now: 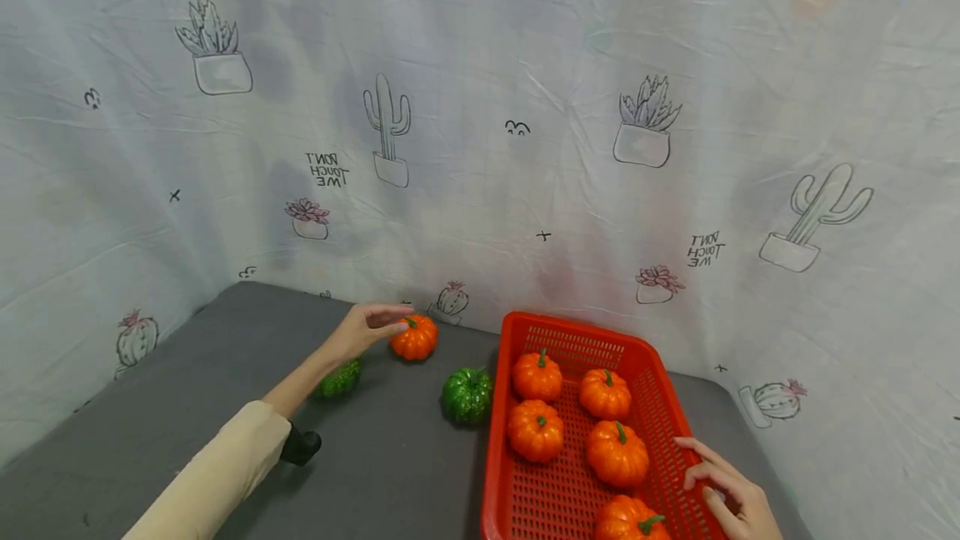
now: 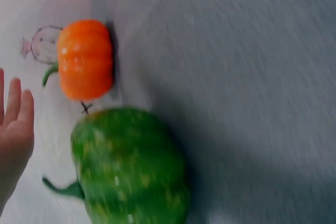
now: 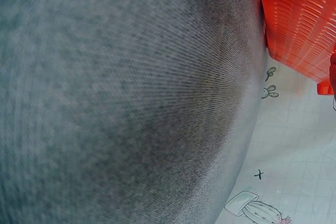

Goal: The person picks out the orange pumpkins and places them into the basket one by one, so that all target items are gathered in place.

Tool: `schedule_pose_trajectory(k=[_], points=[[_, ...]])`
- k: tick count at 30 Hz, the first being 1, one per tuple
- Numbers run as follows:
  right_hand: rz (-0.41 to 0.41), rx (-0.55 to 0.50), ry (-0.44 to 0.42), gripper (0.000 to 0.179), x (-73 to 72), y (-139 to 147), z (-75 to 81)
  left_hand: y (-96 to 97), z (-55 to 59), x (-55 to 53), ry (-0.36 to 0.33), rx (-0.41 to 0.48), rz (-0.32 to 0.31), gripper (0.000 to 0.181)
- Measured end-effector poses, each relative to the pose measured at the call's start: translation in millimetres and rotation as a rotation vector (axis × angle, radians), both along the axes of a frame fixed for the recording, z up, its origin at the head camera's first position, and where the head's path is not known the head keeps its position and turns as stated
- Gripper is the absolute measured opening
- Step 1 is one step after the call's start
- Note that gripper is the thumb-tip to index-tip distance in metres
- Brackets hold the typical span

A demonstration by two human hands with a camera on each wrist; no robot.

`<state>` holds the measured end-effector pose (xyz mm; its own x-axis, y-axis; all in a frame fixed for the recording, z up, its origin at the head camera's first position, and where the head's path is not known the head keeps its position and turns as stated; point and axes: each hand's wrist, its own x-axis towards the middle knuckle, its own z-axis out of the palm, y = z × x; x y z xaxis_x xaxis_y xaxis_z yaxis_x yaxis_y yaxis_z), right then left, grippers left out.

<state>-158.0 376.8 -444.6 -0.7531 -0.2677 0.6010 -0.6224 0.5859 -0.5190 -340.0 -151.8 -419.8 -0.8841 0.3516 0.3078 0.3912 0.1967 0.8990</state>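
Note:
My left hand (image 1: 369,330) reaches to the back of the grey table, at an orange toy pumpkin (image 1: 415,338) with a green stem. In the left wrist view its straight fingers (image 2: 26,106) stand apart from that pumpkin (image 2: 85,60), and nothing is in its grip. A mottled green pumpkin (image 2: 131,166) looms close to that camera; in the head view the forearm partly covers a green pumpkin (image 1: 341,379). My right hand (image 1: 731,490) holds the right rim of a red plastic basket (image 1: 577,325), fingertips bent over the edge.
Several orange pumpkins, one of them at the front (image 1: 628,519), lie inside the basket. Another green pumpkin (image 1: 467,396) sits just left of the basket wall. White cloth (image 1: 480,107) printed with cacti hangs behind and beside the table (image 1: 390,465).

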Motion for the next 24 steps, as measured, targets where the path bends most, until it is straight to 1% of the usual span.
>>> schedule_pose_trajectory(k=[4,8,11,13,16,19,21,24], points=[[0.011,-0.007,0.015,0.035,0.4,1,-1.0,14.9,-2.2,-1.4,0.011,0.029,0.085,0.038],[0.017,-0.004,0.011,0.034,0.2,2,-1.0,26.2,-6.6,-1.8,0.005,0.046,0.209,0.040],[0.010,0.005,0.019,0.035,-0.5,1,-1.4,31.6,-11.5,-2.9,0.001,0.059,0.273,0.041],[0.008,0.008,0.030,0.035,-1.0,1,-1.8,34.0,-15.0,-4.3,-0.001,0.076,0.289,0.042],[0.004,0.007,0.037,0.035,-1.3,1,-2.0,34.9,-19.9,-8.2,-0.009,0.116,0.288,0.042],[-0.009,0.005,0.021,0.035,-0.5,0,-0.9,32.1,-25.0,-13.2,-0.007,0.146,0.278,0.040],[-0.024,0.010,0.016,0.035,-0.1,-1,-0.1,28.2,-28.0,-16.0,0.000,0.141,0.270,0.038],[-0.025,0.004,0.004,0.034,0.1,-2,0.7,22.6,-31.3,-19.0,0.005,0.112,0.259,0.038]])
